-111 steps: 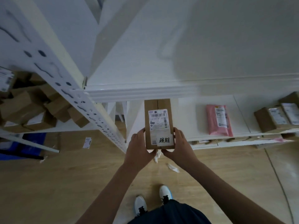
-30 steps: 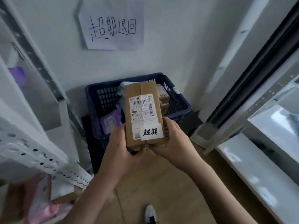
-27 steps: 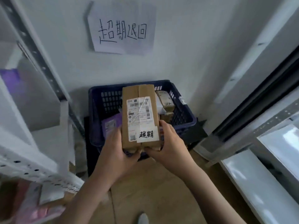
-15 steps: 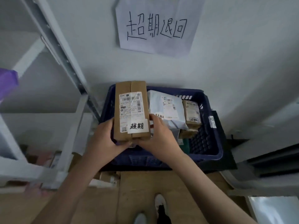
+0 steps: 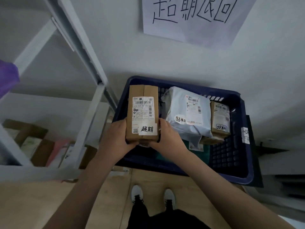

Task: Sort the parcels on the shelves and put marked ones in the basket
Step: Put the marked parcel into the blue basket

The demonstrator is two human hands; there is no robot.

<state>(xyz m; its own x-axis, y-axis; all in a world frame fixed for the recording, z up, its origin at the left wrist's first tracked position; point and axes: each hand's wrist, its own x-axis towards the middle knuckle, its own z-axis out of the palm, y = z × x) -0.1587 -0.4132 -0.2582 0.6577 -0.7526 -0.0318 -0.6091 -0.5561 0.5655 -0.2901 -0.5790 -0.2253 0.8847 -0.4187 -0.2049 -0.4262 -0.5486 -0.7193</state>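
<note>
I hold the cardboard parcel (image 5: 142, 114) over the near-left part of the blue basket (image 5: 237, 176), flat, with its label face up so the mark stays readable before I let it go. My left hand (image 5: 115, 138) wraps the parcel's left lower edge and my right hand (image 5: 166, 135) wraps the right lower edge; the fingers of both curl under its near end, so the grip is at one end only and the far end juts out over the basket. I judge that this leaves the drop path free: the spot below the parcel looks dark and unfilled.

On the parcel, a shipping label carries barcodes and a number I read roughly as 510 134 80 105; a white sticker at the near corner is handwritten 超期. To the right of the parcel, inside the basket, a grey mailer bag (image 5: 186, 118) bears the same 超期 note and its own barcode label. Further right a small carton (image 5: 220, 119) shows 超期 too. A green packet (image 5: 194, 146) peeks from under the mailer; its print is too small to read.

Above the basket, a paper sign (image 5: 198, 19) on the wall reads 超期退回. Left of the basket stands the white shelf frame (image 5: 92, 113), with more parcels low behind it.
</note>
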